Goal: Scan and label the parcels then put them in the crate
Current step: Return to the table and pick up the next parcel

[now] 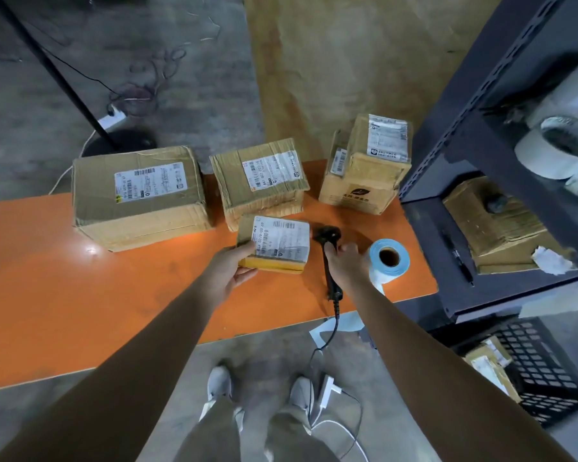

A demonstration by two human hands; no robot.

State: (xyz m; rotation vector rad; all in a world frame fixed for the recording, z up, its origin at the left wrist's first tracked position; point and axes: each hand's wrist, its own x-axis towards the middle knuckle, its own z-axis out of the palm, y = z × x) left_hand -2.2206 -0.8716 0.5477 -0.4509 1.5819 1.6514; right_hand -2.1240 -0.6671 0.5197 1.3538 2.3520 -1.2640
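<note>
Parcel (pixel 277 243) edge held by left hand (pixel 231 269).

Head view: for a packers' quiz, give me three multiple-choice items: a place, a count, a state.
1. Where does the label roll stand? A in the crate; B on the orange table, right of the barcode scanner; C on the largest parcel.
2. How many parcels are at the table, held one included? A two; B six; C four.
3. What does the right hand do? A grips the scanner; B rests flat; C holds the roll.
Key: B, roll beside scanner; C, three standing plus the small parcel in the left hand; A, fingers curl round its handle.
</note>
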